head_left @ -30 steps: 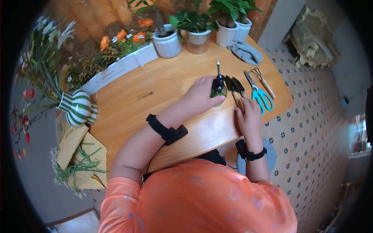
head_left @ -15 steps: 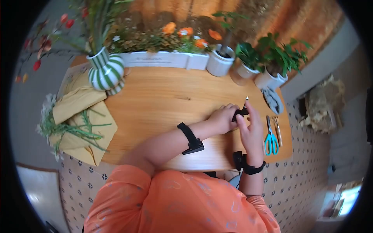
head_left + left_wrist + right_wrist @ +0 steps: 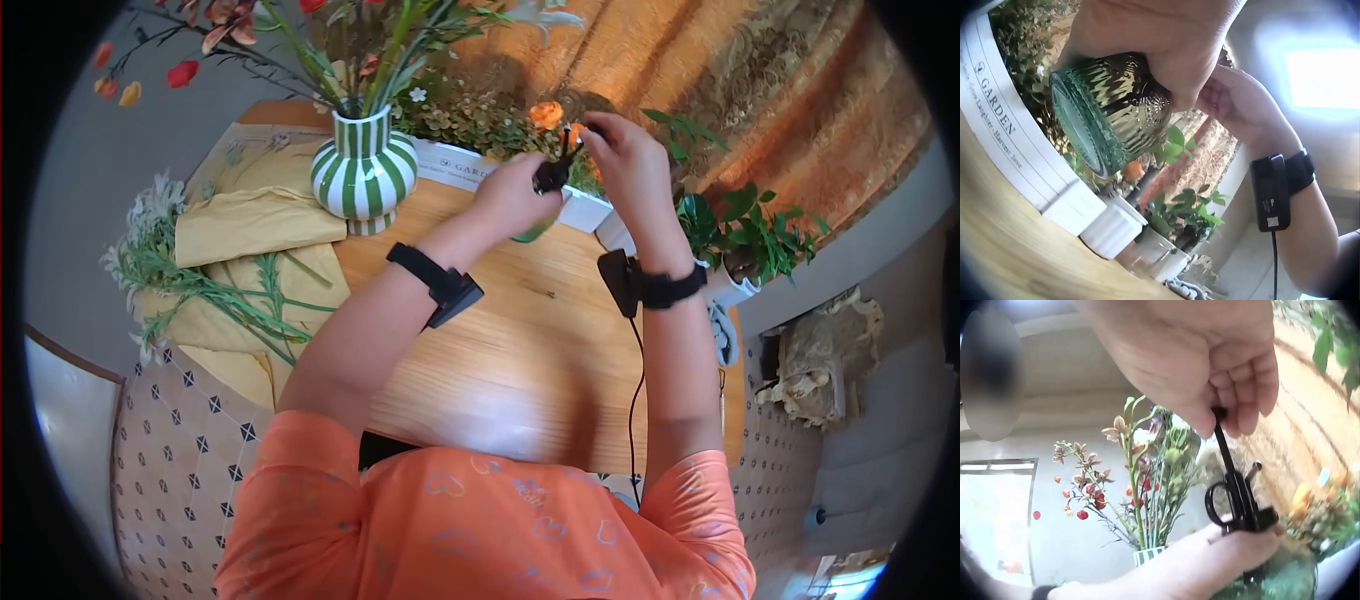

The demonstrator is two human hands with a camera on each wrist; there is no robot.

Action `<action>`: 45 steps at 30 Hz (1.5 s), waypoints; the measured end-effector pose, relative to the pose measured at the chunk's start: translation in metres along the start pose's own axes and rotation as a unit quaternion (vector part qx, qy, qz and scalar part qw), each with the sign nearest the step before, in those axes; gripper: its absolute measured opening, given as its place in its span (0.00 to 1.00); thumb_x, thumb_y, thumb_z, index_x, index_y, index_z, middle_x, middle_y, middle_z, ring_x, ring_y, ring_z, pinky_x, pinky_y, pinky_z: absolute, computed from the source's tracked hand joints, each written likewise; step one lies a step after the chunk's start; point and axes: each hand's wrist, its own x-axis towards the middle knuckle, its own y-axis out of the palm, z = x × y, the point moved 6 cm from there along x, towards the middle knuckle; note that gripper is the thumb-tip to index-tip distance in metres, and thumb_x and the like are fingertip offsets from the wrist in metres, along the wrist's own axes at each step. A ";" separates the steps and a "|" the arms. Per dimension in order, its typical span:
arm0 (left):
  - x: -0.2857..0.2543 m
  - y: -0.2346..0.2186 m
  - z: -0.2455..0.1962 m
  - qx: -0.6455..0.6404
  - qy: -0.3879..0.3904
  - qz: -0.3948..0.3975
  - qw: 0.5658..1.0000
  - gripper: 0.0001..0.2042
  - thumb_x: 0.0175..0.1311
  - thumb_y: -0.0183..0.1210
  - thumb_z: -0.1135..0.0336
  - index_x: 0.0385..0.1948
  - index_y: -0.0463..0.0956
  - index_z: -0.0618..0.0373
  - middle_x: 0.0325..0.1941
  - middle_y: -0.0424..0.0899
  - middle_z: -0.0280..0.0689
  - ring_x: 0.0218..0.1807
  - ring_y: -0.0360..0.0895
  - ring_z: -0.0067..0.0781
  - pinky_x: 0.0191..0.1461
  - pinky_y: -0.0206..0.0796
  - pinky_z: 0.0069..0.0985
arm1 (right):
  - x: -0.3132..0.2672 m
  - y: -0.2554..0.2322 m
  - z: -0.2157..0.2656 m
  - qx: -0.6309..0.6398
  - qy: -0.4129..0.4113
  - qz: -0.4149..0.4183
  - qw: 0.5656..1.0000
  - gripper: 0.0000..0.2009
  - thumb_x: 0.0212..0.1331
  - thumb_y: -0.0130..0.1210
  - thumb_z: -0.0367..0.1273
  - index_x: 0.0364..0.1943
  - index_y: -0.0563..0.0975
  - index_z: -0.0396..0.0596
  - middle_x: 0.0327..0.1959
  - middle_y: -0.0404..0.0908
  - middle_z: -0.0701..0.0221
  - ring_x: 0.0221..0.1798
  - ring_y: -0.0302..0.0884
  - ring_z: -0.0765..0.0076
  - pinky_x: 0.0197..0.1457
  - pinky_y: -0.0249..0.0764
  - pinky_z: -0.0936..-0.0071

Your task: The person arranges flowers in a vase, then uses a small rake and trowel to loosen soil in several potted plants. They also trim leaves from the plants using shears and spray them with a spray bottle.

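Observation:
A green glass spray bottle [image 3: 1107, 119] with a ribbed body is tilted above the table, its base toward the left wrist camera. My left hand [image 3: 515, 195] grips it around the upper part, just below the black pump top [image 3: 1244, 503]. Between the thumb and fingers of my right hand [image 3: 632, 165] is the knob [image 3: 1219, 414] of the pump's thin plunger rod, which stands drawn out above the top. A small spout and a ring-shaped handle show on the pump in the right wrist view. The left hand covers part of the glass.
Left of the hands stands a green-and-white striped vase [image 3: 364, 170] of flowers, beside yellow wrapping paper [image 3: 262, 225] with cut stems. Behind the hands are a white planter box [image 3: 1007, 119] and potted plants [image 3: 740, 235]. A grey cloth [image 3: 722, 335] lies at the right edge.
The left hand has lifted the spray bottle and carried it forward over the table. My right hand has left the trowels and now pinches the pump's plunger knob. The head view has turned left.

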 end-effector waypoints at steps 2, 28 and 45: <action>0.011 -0.022 0.011 0.000 -0.038 -0.012 0.999 0.18 0.47 0.62 0.61 0.38 0.73 0.60 0.37 0.80 0.48 0.43 0.77 0.49 0.46 0.67 0.35 | 0.019 0.029 0.012 -0.007 -0.065 0.018 0.998 0.10 0.53 0.56 0.32 0.38 0.80 0.44 0.35 0.81 0.58 0.38 0.79 0.52 0.41 0.75 0.64; 0.034 -0.020 0.010 0.033 -0.115 0.049 0.992 0.21 0.49 0.60 0.55 0.40 0.74 0.63 0.39 0.80 0.52 0.44 0.77 0.52 0.48 0.68 0.39 | 0.068 0.061 -0.010 -0.085 -0.052 0.023 0.995 0.11 0.57 0.51 0.36 0.39 0.76 0.47 0.31 0.81 0.58 0.36 0.79 0.48 0.40 0.74 0.59; 0.041 0.074 -0.044 0.030 -0.005 0.052 0.998 0.20 0.47 0.63 0.57 0.40 0.71 0.59 0.37 0.81 0.49 0.43 0.77 0.52 0.45 0.69 0.40 | 0.017 -0.041 -0.061 -0.056 0.051 0.023 0.997 0.05 0.54 0.55 0.29 0.32 0.77 0.43 0.26 0.77 0.62 0.28 0.77 0.62 0.33 0.72 0.69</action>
